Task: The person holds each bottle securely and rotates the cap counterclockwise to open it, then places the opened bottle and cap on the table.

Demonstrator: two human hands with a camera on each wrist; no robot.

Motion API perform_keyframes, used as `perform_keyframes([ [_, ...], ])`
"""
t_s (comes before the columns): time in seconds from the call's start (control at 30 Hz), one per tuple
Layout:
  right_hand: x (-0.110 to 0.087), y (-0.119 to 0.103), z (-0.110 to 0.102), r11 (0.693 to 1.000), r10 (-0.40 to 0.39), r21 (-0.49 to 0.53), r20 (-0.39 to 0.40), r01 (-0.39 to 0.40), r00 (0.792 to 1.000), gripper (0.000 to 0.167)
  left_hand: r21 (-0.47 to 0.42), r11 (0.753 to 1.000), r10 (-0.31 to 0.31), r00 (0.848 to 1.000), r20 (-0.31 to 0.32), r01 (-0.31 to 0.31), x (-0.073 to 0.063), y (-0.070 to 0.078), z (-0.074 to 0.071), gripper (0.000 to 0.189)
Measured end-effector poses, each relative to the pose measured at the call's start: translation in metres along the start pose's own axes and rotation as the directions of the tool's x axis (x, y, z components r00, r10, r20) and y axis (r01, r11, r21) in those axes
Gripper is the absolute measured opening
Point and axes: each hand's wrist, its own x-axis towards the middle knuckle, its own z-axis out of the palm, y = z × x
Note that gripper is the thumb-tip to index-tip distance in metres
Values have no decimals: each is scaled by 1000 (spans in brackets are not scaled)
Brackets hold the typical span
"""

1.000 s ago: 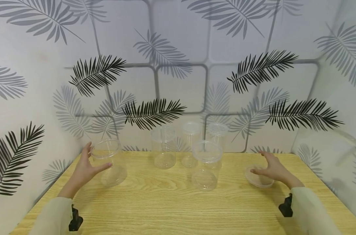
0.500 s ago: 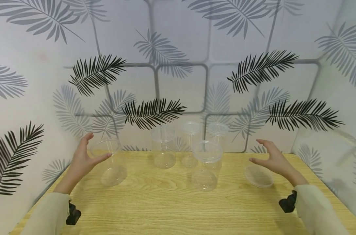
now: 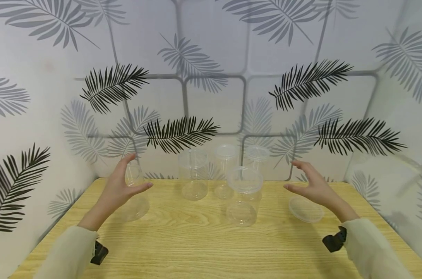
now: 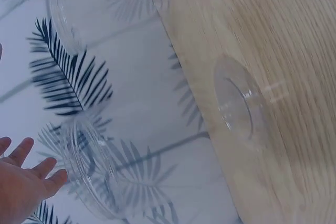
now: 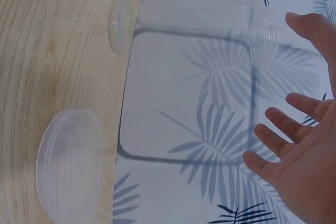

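Note:
My left hand (image 3: 122, 186) is raised over the left of the table, thumb and fingers spread, holding nothing. Behind it in the head view stands a clear plastic jar (image 3: 138, 207), partly hidden by the hand. On the right, my right hand (image 3: 313, 188) hovers with thumb and fingers apart, also holding nothing. Close below it a round clear lid (image 3: 306, 210) lies flat on the table. The right wrist view shows this lid (image 5: 71, 166) well away from the spread fingers (image 5: 273, 135). Between the hands, a wide clear jar (image 3: 244, 184) stands upright toward the front.
Behind the front jar stand another wide clear jar (image 3: 193, 174) and two narrower jars, a middle one (image 3: 226, 170) and a right one (image 3: 258, 157). The wood-grain table (image 3: 204, 248) meets a leaf-patterned wall (image 3: 211, 104) at its back edge.
My left hand has left the left jar's side, rising and moving right in front of it. My right hand has lifted off the lid and shifted left. Jars and lid stay put.

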Motion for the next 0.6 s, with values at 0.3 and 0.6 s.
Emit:
perform_keyframes([
  [0.3, 3, -13, 16, 998, -48, 34, 45, 47, 998, 78, -52, 997, 68, 994, 87, -64, -2, 25, 36, 92],
  [0.6, 4, -22, 35, 996, -50, 80, 75, 43, 996, 80, -132, 988, 97, 985, 143, -78, -10, 37, 78, 90],
])
